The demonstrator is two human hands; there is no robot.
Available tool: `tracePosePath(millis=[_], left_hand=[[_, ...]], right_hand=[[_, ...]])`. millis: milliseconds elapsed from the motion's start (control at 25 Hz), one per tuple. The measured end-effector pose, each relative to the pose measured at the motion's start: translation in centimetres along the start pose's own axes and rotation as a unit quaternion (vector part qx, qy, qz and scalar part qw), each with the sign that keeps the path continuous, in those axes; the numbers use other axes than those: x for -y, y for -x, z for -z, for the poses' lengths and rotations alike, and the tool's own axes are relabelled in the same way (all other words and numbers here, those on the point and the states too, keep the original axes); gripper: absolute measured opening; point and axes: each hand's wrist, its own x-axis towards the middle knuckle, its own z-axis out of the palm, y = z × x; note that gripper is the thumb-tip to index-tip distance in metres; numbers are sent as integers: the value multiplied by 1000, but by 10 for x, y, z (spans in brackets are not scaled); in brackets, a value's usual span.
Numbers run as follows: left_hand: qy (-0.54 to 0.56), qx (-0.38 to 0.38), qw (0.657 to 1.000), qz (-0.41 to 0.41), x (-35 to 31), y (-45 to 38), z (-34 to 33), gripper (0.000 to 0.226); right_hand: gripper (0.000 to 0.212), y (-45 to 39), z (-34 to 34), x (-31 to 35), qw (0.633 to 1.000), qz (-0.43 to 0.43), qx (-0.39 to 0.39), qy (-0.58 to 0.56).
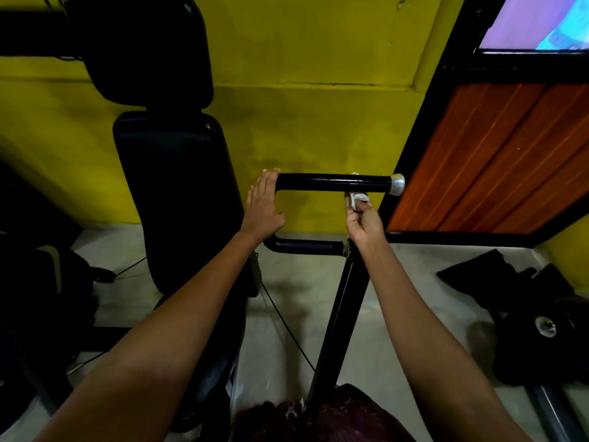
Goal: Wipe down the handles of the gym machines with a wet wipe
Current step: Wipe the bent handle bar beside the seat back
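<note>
A yellow wall (318,90) fills the background. On the left, a black padded seat back (172,193) stands tilted, with a black headrest pad (140,49) above it. To the right, an orange wood-grain panel (497,161) sits in a black frame, below a window (538,20) showing purple and blue. The floor (287,314) is pale grey; a thin black cable (287,327) runs across it. Dark cloth (510,275) lies crumpled on the floor at the right, near a black weight plate (541,339) with a shiny centre hole.
</note>
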Motion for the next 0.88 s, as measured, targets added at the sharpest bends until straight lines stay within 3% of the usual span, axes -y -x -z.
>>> tracePosePath(millis=[160, 240, 280, 320, 400, 480, 560, 680, 800, 880], left_hand=[[-3, -5, 1000, -7, -1, 0, 0, 90], [-5, -7, 1000, -5, -2, 0, 1, 90], [-7, -6, 1000, -3, -2, 0, 2, 90], [-11, -4, 1000, 0, -2, 0, 2, 91], [-14, -5, 1000, 2, -2, 1, 1, 91], [-15, -12, 1000, -1, -2, 1, -2, 91], [-16, -19, 1000, -3, -3, 1, -3, 90], [-19, -20, 1000, -2, -2, 1, -3, 90], [-21, -17, 1000, -1, -3, 1, -3, 90], [-22, -19, 1000, 3, -3, 1, -3, 90]], right_hand=[[30, 6, -6, -12, 996, -26, -2, 88], [26, 6, -3, -8, 980, -17, 7, 196], [26, 6, 2, -4, 956, 29, 7, 291], [29, 5, 11, 1, 905, 98, 3, 414], [25, 6, 38, 3, 714, 252, 29, 653], [29, 13, 62, -8, 531, 253, 103, 802], [46, 19, 80, -26, 400, 217, 152, 877], [56, 36, 86, -33, 326, 274, 163, 890], [63, 33, 93, -32, 217, 362, 157, 893], [51, 32, 78, -35, 223, 316, 152, 909]])
